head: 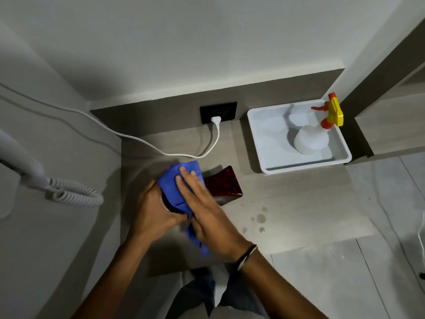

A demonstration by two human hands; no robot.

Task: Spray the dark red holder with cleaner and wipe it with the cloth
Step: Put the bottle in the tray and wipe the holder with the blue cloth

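Observation:
The dark red speckled holder [226,185] lies tilted on the grey counter, its right end showing. A blue cloth [178,180] covers its left part. My right hand [202,208] presses flat on the cloth, fingers stretched over it. My left hand [154,210] grips the holder's left side from below the cloth. The white spray bottle [312,137] with a yellow and red trigger head stands in the white tray [257,143] at the back right, away from both hands.
A white cable [213,143] runs from a plug in the black wall socket [218,113] across the counter's back. A coiled grey cord [76,194] hangs at the left. Water drops [261,218] lie on the counter right of my hands.

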